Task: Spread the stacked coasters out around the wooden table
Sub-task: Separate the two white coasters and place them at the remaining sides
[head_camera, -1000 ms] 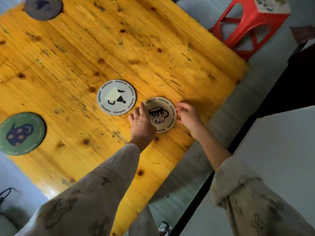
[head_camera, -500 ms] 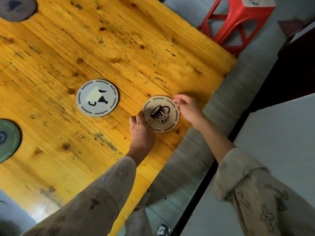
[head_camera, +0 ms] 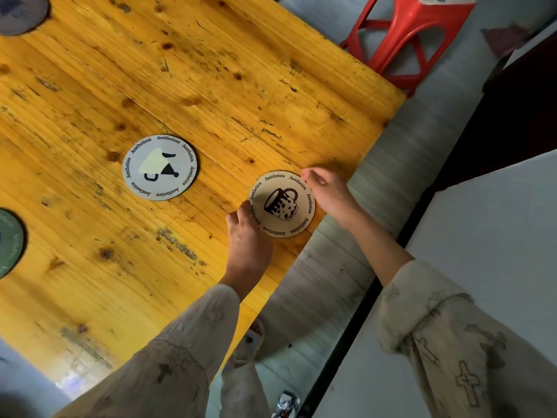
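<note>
A beige coaster (head_camera: 281, 203) printed with a spotted black mug lies near the right edge of the yellow wooden table (head_camera: 211, 86). My left hand (head_camera: 245, 233) touches its lower left rim with the fingertips. My right hand (head_camera: 327, 191) pinches its upper right rim. A grey coaster (head_camera: 159, 167) with a pale cup design lies flat to the left. A green coaster (head_camera: 9, 242) is cut off at the left edge, and a dark grey coaster (head_camera: 21, 13) sits at the top left corner.
A red plastic stool (head_camera: 407, 34) stands on the floor beyond the table's far right corner. A white surface (head_camera: 482, 251) with a dark edge runs along the right, across a narrow strip of grey floor (head_camera: 325, 282).
The beige coaster has slid toward the table's right edge between both hands. The view has shifted right, so the green and dark grey coasters sit farther out of frame.
</note>
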### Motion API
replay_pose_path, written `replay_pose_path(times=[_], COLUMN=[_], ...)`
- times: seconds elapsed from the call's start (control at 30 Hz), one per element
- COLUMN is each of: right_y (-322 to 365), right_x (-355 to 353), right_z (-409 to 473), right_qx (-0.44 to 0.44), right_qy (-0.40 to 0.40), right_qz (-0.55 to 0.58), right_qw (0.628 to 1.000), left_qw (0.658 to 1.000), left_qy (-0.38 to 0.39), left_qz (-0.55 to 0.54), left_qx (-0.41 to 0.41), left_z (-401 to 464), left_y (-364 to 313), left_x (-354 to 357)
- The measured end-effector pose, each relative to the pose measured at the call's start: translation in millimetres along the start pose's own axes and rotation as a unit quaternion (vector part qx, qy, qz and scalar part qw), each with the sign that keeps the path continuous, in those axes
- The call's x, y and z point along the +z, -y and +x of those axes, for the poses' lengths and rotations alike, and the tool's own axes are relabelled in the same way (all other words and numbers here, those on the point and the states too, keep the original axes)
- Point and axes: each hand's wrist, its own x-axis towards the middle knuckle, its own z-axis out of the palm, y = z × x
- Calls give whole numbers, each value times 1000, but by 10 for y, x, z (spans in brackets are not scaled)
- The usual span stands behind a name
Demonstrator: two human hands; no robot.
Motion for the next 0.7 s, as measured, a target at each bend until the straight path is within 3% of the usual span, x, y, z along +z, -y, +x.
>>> replay_pose_path(times=[0.7], right_y=[-87], right_x=[-52], right_z=[-136], right_qx=[-13], right_qy=[5], right_qz=[-16], right_qw=[1000], left_qw=[999], left_qy=[-30], left_qz=[14], left_qx=[22], left_z=[-56], left_y=[98], left_x=[103])
